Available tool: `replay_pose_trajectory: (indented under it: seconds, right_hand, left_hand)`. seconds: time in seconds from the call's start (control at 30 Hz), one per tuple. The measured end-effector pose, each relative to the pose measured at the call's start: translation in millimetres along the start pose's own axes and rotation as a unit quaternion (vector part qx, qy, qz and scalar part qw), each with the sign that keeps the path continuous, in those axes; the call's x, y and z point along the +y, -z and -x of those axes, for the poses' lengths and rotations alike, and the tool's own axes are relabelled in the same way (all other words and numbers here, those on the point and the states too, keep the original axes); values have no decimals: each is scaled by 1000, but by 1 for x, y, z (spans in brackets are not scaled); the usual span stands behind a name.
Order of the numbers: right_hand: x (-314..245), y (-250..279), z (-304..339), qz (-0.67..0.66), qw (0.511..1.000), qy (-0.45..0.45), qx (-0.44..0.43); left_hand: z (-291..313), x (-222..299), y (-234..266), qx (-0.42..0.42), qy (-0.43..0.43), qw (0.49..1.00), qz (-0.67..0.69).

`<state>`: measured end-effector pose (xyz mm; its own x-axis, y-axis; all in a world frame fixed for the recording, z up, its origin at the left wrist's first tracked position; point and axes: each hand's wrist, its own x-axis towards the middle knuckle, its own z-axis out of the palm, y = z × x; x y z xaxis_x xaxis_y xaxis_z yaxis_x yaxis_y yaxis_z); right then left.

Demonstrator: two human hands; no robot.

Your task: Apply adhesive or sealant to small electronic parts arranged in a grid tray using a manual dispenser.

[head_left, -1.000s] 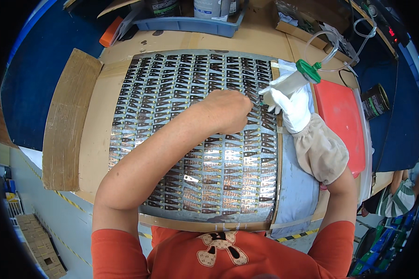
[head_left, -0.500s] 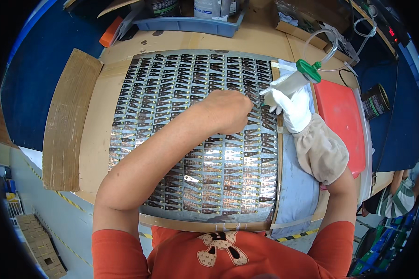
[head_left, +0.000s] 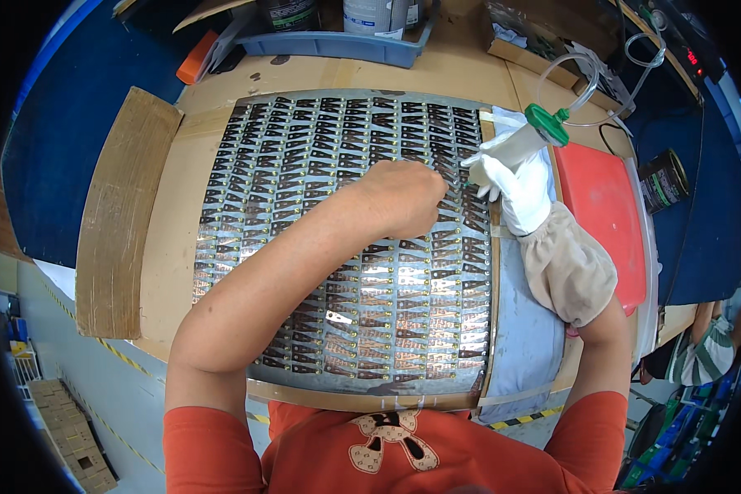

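Note:
A metal plate (head_left: 305, 384) lies in front of me, covered in rows of small dark tapered metal pieces with brass-coloured dots. Bare and curled closed, my left hand (head_left: 402, 198) rests over the upper right part of these rows; its fingertips are hidden, so whatever they pinch does not show. My right hand (head_left: 514, 189), in a white glove with a beige sleeve cover, grips a dispensing syringe (head_left: 510, 150). The syringe is tilted, its green cap up and to the right, its lower end toward the plate near my left hand. One shiny silver piece (head_left: 338, 317) stands out among the darker ones.
A clear tube (head_left: 591, 78) loops up from the syringe cap. Blue cloth (head_left: 523, 313) and a red lid-like sheet (head_left: 605, 222) lie to the right. A cardboard strip (head_left: 128, 218) stands left. Behind are a blue tray (head_left: 329, 47) with cans and a cardboard box (head_left: 535, 59).

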<state>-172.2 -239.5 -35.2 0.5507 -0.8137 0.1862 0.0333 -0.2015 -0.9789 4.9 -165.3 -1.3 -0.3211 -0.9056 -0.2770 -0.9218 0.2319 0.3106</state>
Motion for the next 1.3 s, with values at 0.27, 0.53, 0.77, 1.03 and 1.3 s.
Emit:
replay_pose_trajectory:
  seconds: [0.27,0.53,0.77,1.03,1.3]
  right_hand:
    - [11,3,-9,17,998,27,46]
    - [8,2,-8,17,999,20,28]
    - [5,0,-7,-2,1000,13,22]
    - [4,1,-9,12,1000,16,9]
    - [2,1,-9,15,1000,-16,4]
  left_hand:
    - [2,0,2,11,-6,1000,5]
    - [-2,-6,3,41,-8,999,21]
    - [-3,-4,3,16,-2,1000,-6]
    - [-3,-4,4,7,4,1000,-12]
    - [-4,-4,3,2,7,1000,-8]
